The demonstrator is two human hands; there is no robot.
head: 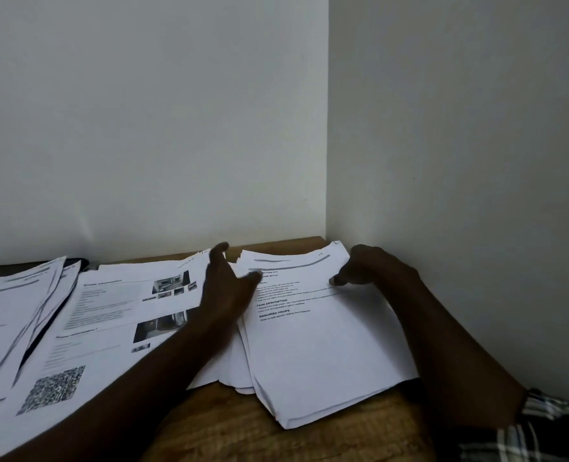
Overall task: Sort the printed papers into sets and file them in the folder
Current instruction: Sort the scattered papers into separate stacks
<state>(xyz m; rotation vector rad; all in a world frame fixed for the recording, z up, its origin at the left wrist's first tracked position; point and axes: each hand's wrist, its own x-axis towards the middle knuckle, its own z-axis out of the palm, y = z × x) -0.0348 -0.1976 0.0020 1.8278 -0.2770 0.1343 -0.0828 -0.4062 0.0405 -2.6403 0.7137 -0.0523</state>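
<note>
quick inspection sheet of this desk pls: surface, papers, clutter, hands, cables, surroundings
surface: wooden table, bare wood at the near edge
job's things: right stack of text sheets near the corner; middle sheets with photos and a QR code; left sheets fanned out; no folder identifiable
clutter: dark thing under the left sheets, cannot tell what
hands: left hand open, blurred, at the right stack's left edge; right hand with a fingertip on the top sheet, grip unclear
cables: nothing seen
surroundings: white walls meeting in a corner; checked sleeve

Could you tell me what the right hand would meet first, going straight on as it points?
Probably the left hand, just across the top sheet the right hand touches; depth is unclear.
</note>
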